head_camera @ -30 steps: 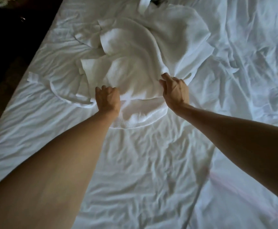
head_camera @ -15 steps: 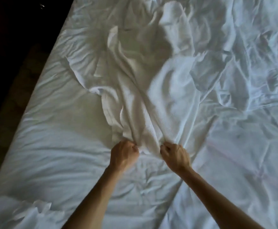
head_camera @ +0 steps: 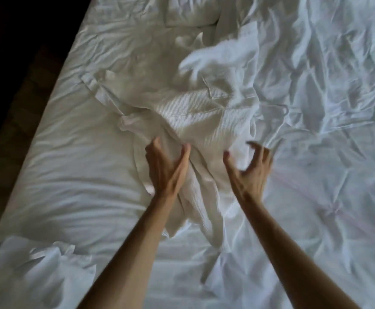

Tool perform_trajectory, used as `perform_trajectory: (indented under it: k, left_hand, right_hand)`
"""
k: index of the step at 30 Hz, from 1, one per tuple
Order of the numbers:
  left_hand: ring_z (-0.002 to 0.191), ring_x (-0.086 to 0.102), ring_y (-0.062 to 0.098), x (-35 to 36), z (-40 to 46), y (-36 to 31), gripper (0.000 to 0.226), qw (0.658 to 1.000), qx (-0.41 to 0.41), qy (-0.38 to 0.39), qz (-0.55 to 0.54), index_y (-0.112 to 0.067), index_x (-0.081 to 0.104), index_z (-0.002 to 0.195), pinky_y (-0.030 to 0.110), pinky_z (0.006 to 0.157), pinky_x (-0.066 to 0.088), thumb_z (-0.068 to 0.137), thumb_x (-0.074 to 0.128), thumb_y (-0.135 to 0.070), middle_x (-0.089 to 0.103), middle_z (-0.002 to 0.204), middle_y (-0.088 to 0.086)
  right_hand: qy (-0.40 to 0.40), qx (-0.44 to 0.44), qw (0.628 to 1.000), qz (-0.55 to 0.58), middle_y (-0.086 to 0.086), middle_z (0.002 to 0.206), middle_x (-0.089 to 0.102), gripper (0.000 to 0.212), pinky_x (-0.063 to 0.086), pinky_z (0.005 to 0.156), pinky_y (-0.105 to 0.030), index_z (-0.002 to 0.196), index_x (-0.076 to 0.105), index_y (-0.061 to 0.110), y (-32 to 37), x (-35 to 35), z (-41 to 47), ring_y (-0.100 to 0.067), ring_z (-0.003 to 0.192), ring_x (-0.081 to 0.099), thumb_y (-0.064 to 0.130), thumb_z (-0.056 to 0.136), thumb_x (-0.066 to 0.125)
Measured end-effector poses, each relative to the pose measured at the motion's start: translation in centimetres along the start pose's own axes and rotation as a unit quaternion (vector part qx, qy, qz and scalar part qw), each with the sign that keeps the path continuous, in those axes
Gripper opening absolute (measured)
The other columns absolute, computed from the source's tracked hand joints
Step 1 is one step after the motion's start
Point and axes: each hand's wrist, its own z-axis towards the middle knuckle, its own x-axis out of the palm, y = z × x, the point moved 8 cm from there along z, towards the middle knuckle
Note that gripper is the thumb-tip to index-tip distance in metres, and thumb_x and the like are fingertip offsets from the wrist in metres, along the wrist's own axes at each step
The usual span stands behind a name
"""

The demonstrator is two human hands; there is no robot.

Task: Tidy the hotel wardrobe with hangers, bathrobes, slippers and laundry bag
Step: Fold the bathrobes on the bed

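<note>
A white waffle-weave bathrobe (head_camera: 206, 121) lies crumpled on the white bed sheet (head_camera: 81, 175), its far end blurred. A narrow part of it runs down between my forearms. My left hand (head_camera: 166, 168) hovers over the robe's near left part, fingers spread, holding nothing. My right hand (head_camera: 249, 170) is just to the right of it, fingers curled and apart above the cloth, also holding nothing. A loop on the robe (head_camera: 213, 92) shows near its middle.
More white cloth (head_camera: 32, 268) is bunched at the near left corner of the bed. A pillow (head_camera: 191, 12) lies at the far end. The bed's left edge borders a dark floor (head_camera: 14, 85). Wrinkled sheet fills the right side.
Both hands were closed on the robe's near edge and pulling it toward me; now they have let go and opened. The robe lies closer and more bunched.
</note>
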Motion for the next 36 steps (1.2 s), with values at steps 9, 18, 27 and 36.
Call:
perform_trajectory:
  k: [9, 18, 27, 36]
  left_hand:
    - [0.126, 0.057, 0.034, 7.9, 7.1, -1.3, 0.041, 0.979, -0.037, 0.115, 0.166, -0.012, 0.054, 0.132, 0.037, 0.099, 0.047, 0.093, 0.059, -0.019, 0.059, 0.136, 0.013]
    - [0.076, 0.065, 0.035, 2.4, -7.3, 7.9, 0.012, 0.974, -0.073, 0.173, 0.126, -0.011, 0.053, 0.071, 0.029, 0.063, 0.037, 0.080, 0.061, -0.012, 0.064, 0.071, 0.009]
    - [0.073, 0.067, 0.031, -2.5, -16.6, 12.6, 0.016, 0.981, -0.102, 0.162, 0.028, -0.007, 0.062, 0.084, 0.034, 0.062, 0.050, 0.077, 0.060, -0.021, 0.067, 0.070, 0.005]
    - [0.140, 0.033, 0.025, -3.5, -2.7, 4.1, 0.112, 0.991, -0.102, -0.010, -0.089, -0.014, 0.025, 0.154, 0.038, 0.115, 0.030, 0.070, 0.072, -0.070, 0.034, 0.151, 0.006]
  right_hand:
    - [0.211, 0.175, 0.962, -0.013, 0.000, 0.092, 0.067, 0.058, 0.056, 0.088, -0.041, 0.129, 0.042, 0.040, -1.9, 10.3, 10.2, -0.031, 0.093, 0.067, 0.041, 0.074, 0.059]
    - [0.252, 0.181, 0.945, 0.101, 0.009, 0.073, 0.060, 0.019, 0.039, 0.048, -0.012, 0.091, 0.063, 0.024, -5.0, 3.1, -5.1, -0.005, 0.065, 0.054, 0.033, 0.075, 0.058]
    - [0.337, 0.197, 0.919, 0.059, -0.001, 0.102, 0.065, 0.047, 0.043, 0.064, -0.021, 0.116, 0.051, 0.035, -6.0, -1.5, -15.5, -0.002, 0.085, 0.059, 0.052, 0.073, 0.061]
    - [0.154, 0.173, 0.972, -0.035, -0.008, 0.126, 0.046, 0.100, 0.036, 0.103, -0.035, 0.138, 0.034, 0.028, -2.7, 0.6, -3.4, -0.024, 0.117, 0.041, 0.086, 0.061, 0.060]
